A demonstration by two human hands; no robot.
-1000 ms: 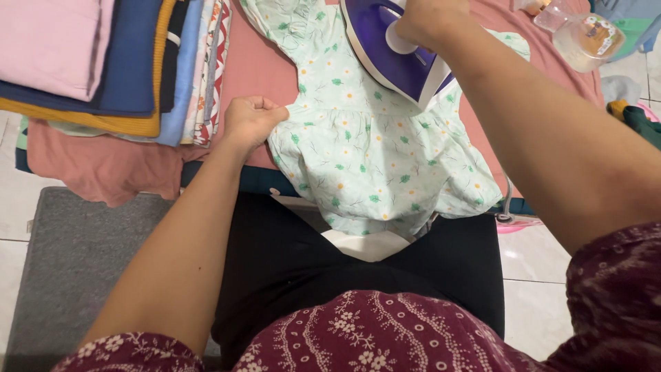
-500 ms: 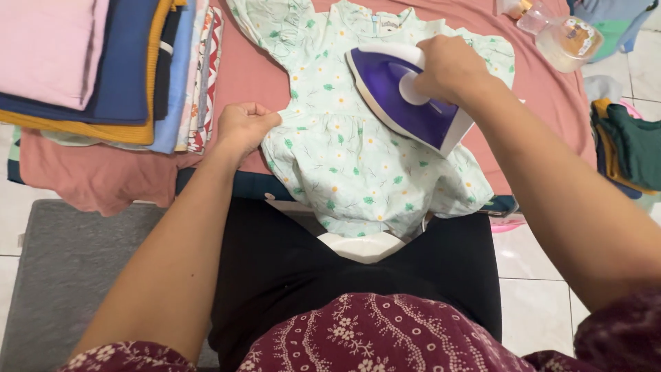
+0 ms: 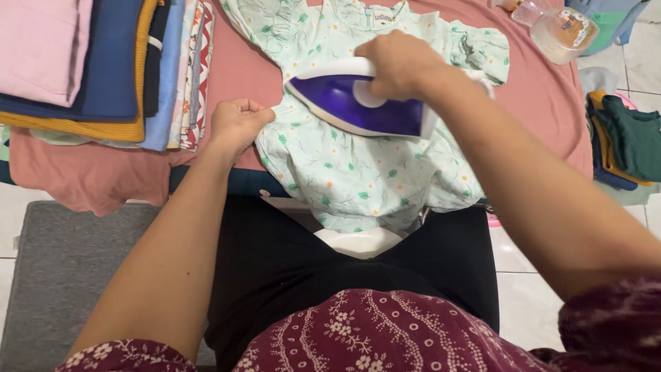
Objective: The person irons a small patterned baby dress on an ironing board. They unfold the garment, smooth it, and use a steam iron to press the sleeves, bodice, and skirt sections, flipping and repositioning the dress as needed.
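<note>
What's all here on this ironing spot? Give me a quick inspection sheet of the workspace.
Surface: pink cloth spread as the ironing pad.
Job's things: purple iron lying on a mint floral dress.
Clutter: stack of folded clothes at left; clear spray bottle at top right.
Hands: left hand pinches the dress edge; right hand grips the iron handle.
Cables: nothing seen.
Surroundings: grey mat and white floor tiles; pile of dark clothes at right.

Maroon top [image 3: 375, 331] with white floral print, short sleeves, bare forearms, black trousers [image 3: 289, 262]
</note>
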